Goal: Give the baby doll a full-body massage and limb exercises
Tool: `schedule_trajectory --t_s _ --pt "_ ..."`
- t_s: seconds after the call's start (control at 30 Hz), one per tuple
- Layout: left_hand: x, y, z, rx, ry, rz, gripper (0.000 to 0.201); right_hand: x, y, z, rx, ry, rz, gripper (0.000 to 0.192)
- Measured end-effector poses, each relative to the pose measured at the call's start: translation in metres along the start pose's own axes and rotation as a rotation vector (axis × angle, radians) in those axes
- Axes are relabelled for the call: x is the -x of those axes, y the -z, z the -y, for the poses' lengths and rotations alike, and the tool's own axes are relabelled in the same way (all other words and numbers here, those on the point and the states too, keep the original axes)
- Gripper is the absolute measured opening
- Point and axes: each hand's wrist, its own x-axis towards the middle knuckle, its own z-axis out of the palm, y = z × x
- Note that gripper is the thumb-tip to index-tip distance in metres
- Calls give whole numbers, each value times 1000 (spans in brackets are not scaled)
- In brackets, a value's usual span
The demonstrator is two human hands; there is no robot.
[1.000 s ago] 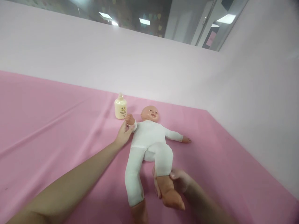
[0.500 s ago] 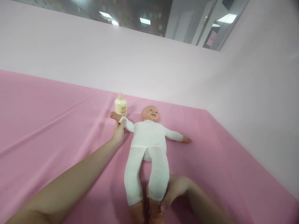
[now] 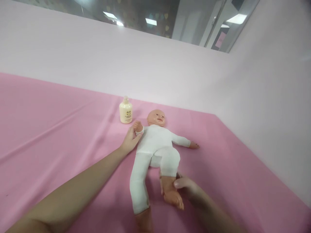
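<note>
A baby doll (image 3: 155, 145) lies on its back near the middle of the pink sheet (image 3: 48, 136), bald head toward the far wall, dressed in a white one-piece suit that leaves its plastic hands and feet bare. The left hand (image 3: 130, 139) is closed around the doll's near wrist, holding that arm bent up beside the doll's shoulder, with the small fist showing just above the fingers. The right hand (image 3: 188, 189) grips the doll's lower leg just above the bare foot (image 3: 173, 197), thumb on top, fingers wrapped beneath; this knee is bent and pushed up toward the belly, while the other leg lies straight toward the camera. The doll's far arm rests flat, stretched out to the side. Half a second ago both legs lay straight and side by side with the right hand at the ankles, and the gripped arm was extended out toward the lotion bottle (image 3: 125, 111); now the arm is folded in and the one leg drawn up. The cream-coloured bottle stands upright just beyond the left hand, not touched. The sheet is lightly creased and meets pale pink walls (image 3: 170, 71) on two sides; above them a glass pane (image 3: 145, 19) shows ceiling lights.
</note>
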Motion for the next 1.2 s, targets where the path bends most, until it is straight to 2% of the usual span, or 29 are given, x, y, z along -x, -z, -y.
schedule_trajectory --t_s 0.13,0.2,0.27,0.47,0.6,0.73,0.83,0.93,1.03,1.2 --pt "1 3 -13 -275 -229 248 37 -4 7 -3 -124 70 -404 34" --pt "1 3 -15 -329 -262 306 41 -7 5 -1 -147 57 -510 32" --pt "2 4 -15 -356 -263 320 44 -8 1 1 -171 52 -527 32" --pt "2 3 -14 -387 -266 345 46 -11 -4 3 -180 96 -402 26" --pt "2 3 -15 -316 -241 315 44 -8 -2 3 -153 86 -313 29" --pt "3 2 -8 -133 -66 162 38 -1 -4 2 -44 -40 -119 39" --pt "1 0 4 133 131 24 46 3 -10 2 9 -88 -50 46" --pt "-3 0 14 339 261 -89 53 4 -17 6 11 -166 58 54" --pt "-7 3 21 403 312 -187 49 5 -21 12 10 -283 184 58" --pt "-10 9 31 409 330 -260 47 5 -22 17 70 -337 250 42"
